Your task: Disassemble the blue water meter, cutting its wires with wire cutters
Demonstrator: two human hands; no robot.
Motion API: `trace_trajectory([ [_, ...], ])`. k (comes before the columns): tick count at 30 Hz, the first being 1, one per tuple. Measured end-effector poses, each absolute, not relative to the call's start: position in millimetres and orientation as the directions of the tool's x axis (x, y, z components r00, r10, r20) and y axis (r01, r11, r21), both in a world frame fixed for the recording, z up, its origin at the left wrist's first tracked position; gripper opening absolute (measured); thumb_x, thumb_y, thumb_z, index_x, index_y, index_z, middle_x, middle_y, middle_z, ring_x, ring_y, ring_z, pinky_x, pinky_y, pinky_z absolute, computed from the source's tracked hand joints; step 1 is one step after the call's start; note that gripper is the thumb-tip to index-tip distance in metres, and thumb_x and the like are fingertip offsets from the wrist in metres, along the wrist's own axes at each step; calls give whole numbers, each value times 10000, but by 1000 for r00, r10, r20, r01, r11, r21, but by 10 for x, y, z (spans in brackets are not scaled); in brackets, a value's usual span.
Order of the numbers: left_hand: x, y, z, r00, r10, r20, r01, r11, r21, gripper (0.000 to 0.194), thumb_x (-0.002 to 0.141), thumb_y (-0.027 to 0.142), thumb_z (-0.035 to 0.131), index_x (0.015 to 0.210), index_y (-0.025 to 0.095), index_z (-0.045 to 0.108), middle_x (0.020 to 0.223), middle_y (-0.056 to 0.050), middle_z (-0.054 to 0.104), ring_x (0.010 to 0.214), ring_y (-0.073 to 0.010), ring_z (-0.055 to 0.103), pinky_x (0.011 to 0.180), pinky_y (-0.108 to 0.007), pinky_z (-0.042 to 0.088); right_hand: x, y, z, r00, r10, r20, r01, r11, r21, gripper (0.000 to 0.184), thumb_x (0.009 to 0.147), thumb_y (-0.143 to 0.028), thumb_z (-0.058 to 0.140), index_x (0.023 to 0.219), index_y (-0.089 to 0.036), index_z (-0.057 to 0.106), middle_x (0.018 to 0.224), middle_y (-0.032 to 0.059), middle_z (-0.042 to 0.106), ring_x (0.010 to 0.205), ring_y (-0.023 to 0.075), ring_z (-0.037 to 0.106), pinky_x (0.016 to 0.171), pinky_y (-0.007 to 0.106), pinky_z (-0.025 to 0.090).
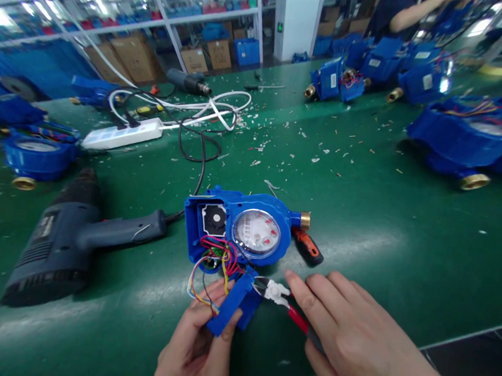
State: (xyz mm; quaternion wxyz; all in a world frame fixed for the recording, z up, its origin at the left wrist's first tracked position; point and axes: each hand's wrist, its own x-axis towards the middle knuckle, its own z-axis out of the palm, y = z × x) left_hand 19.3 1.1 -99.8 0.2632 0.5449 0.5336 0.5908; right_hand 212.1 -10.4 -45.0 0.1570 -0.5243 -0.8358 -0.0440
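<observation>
A blue water meter [256,232] with a round dial and brass threaded end lies on the green bench in front of me. Red, yellow and other thin wires [228,256] run out of its opened side box. My left hand [204,341] pinches a flat blue plastic piece [233,305] beside those wires. Diagonal cutters [277,292] with red handles are gripped in my right hand [344,328], their jaws at the upper edge of the blue piece. Whether the jaws are closed on it I cannot tell. Partly behind the meter lies an orange-and-black handle [309,247].
A heat gun [64,237] lies on the left, its cord running back to a white power strip [125,134]. Another heat gun [189,83] rests farther off. Blue meters [472,136] stand at right and left; scraps litter the bench [362,214]. A person [399,17] is at the back.
</observation>
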Motion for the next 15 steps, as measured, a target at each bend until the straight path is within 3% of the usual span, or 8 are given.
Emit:
trace_trajectory([
  [9,209,40,-968,-282,907,312,208,-260,943,189,718,53,759,783,220,698,955,-15,814,849,-216,778,776,-253,622,2213,2,-405,-436,839,326,861,494,-122,419,741,-78,466,1125,-134,624,914,92,704,720,243,670,501,347,565],
  [15,209,31,-974,-278,915,293,232,-232,945,203,725,62,752,810,243,715,947,9,815,846,-201,778,775,-234,616,2229,-31,-457,-411,866,287,852,476,-217,409,810,-81,440,1183,-149,593,888,68,675,710,213,668,512,313,565],
])
